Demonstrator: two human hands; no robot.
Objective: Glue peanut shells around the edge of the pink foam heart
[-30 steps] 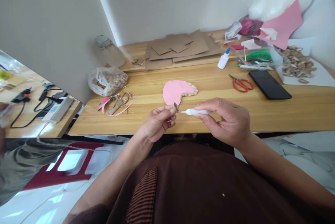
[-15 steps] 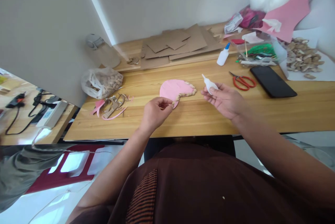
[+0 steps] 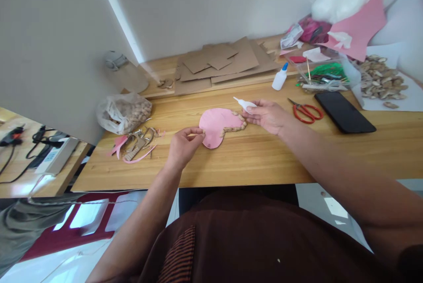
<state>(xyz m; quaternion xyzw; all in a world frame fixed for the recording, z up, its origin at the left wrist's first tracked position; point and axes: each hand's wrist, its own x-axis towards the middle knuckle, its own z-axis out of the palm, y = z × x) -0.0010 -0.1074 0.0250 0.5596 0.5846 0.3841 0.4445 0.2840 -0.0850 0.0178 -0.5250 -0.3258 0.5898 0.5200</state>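
A pink heart-shaped cutout (image 3: pixel 214 125) lies flat on the wooden table, with tan nutshell pieces (image 3: pixel 233 129) fixed along the edge of its right lobe. My left hand (image 3: pixel 187 144) pinches the cutout's left edge between thumb and fingertips; whether a small shell is also there I cannot tell. In my right hand (image 3: pixel 266 115) is a small white squeeze bottle (image 3: pixel 246 106), held tilted above the right lobe, its thin nozzle pointing up and left. A grey smudge shows near the cutout's lower tip.
A blue-capped glue bottle (image 3: pixel 280 77), red-handled scissors (image 3: pixel 306 111) and a black phone (image 3: pixel 344 112) lie to the right. Beyond are a clear box (image 3: pixel 325 82) and a shell pile (image 3: pixel 383 78). Cardboard (image 3: pixel 224 60) lies behind; a plastic bag (image 3: pixel 124 112) and scraps (image 3: pixel 139 142) sit left.
My left hand has moved left from the cutout's lower part to its left edge, uncovering the lower tip. My right hand has brought the squeeze bottle left, over the right lobe.
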